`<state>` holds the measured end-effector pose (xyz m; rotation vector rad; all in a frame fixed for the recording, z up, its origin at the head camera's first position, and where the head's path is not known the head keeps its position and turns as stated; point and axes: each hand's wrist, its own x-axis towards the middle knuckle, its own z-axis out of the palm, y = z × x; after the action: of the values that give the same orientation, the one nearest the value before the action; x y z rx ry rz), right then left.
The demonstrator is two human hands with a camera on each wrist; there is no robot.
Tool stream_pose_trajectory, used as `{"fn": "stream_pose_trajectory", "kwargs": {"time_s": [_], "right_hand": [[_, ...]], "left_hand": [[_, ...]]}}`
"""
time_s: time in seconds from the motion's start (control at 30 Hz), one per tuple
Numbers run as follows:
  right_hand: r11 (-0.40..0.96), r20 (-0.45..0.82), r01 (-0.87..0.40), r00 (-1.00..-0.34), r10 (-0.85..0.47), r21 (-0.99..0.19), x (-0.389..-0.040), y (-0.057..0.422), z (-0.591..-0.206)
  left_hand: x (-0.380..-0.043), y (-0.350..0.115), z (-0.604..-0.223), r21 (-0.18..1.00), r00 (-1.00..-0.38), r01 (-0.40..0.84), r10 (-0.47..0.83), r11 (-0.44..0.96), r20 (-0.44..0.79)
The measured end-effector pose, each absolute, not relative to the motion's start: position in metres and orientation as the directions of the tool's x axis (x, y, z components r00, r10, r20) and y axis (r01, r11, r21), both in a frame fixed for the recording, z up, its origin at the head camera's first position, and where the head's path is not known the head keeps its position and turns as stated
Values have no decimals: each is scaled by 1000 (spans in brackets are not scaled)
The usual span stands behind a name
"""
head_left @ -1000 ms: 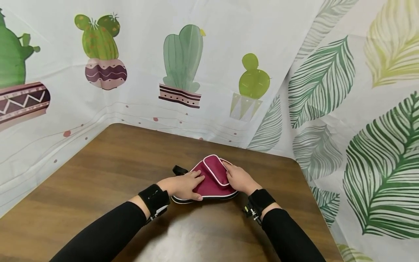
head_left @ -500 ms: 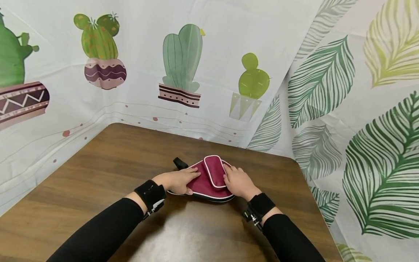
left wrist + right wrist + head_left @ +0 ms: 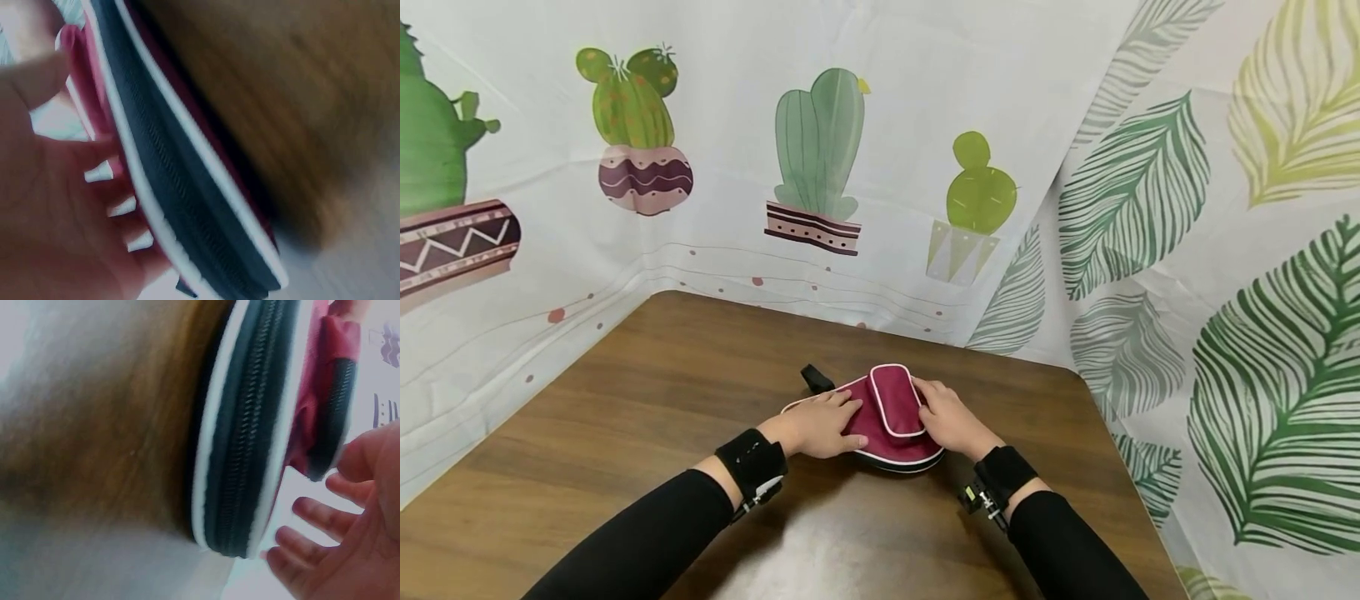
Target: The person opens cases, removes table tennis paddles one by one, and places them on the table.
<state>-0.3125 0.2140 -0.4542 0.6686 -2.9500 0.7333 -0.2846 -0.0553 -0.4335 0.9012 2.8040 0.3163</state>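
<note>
A maroon zippered case [image 3: 867, 408] lies flat on the wooden table, white piping along its edges. Rounded and wide on the right, it narrows to the left, like a paddle case. A raised maroon pocket [image 3: 897, 400] sits on its wide part, and a black strap [image 3: 815, 378] sticks out at the far left. My left hand [image 3: 820, 423] rests on the narrow part with fingers spread. With its fingers at the pocket's right side, my right hand [image 3: 953, 418] touches the case. A black zipper [image 3: 181, 181] runs closed round the side wall in both wrist views.
The brown wooden table [image 3: 700, 367] extends around the case. Behind it hangs a white cloth [image 3: 722, 150] printed with cacti, and a leaf-printed cloth [image 3: 1135, 333] hangs at the right. Both wrists wear black bands [image 3: 1003, 473] with small devices.
The case has turned a little clockwise on the table, so its pocket stands straighter in the head view. The left hand shifted left, then back right; the right hand stays by the pocket.
</note>
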Motion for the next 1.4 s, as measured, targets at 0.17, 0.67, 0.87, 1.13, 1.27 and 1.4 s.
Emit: {"fn": "stream_pose_trajectory", "kwargs": {"time_s": [0.17, 0.67, 0.87, 1.13, 1.27, 1.4], "right_hand": [[781, 156, -423, -904, -398, -460, -320, 220, -459], [823, 79, -357, -929, -360, -442, -311, 222, -464], [835, 53, -354, -929, -367, -422, -306, 221, -462], [818, 2, -355, -918, -397, -453, -302, 223, -454], [792, 26, -330, -929, -370, -513, -309, 229, -451], [788, 72, -324, -938, -338, -524, -324, 236, -453]], "left_hand": [[-284, -50, -442, 198, -821, 547, 568, 813, -65], [-308, -64, -443, 264, -799, 554, 594, 789, -99], [-316, -71, -444, 276, -776, 583, 624, 764, -91], [-319, -74, -442, 263, -719, 661, 693, 703, -45], [-318, -61, -436, 296, -672, 717, 739, 631, 49], [-318, -44, -428, 340, -671, 719, 733, 606, 112]]}}
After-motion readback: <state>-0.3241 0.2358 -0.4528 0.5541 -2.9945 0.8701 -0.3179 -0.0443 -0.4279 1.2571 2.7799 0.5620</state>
